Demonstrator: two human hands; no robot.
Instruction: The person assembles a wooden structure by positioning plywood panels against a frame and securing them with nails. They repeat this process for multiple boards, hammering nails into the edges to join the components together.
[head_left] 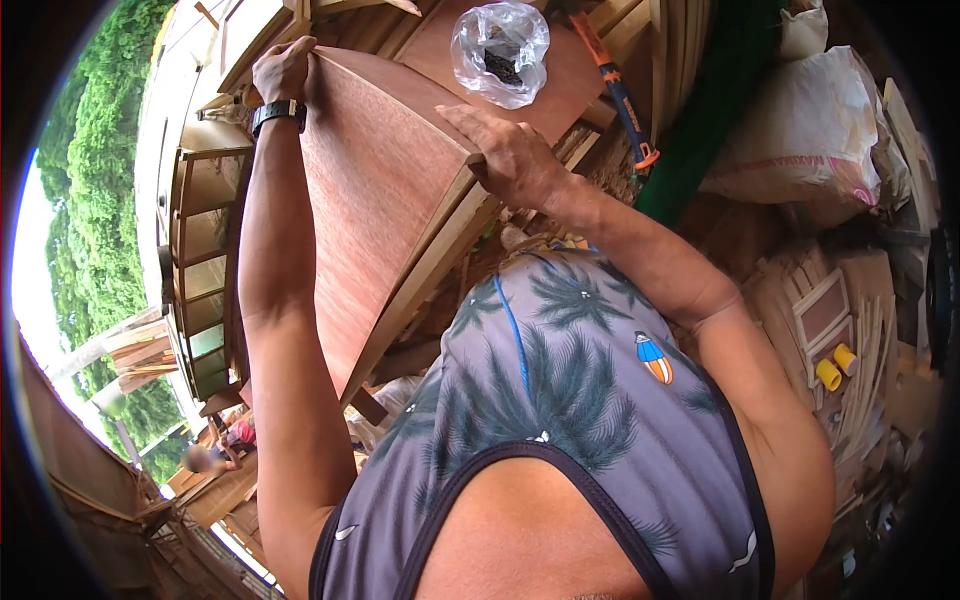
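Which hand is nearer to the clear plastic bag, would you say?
Right: the right hand is close on the near side of the plastic bag; the left hand is farther off, to the bag's left.

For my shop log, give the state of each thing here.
Wooden panel: bare-faced, held
Left hand: closed on panel's far corner
Right hand: at near corner, one finger extended
Watch: strapped on
Clear bag: holding dark bits
Orange-and-black tool: lying unheld
White sack: bulging
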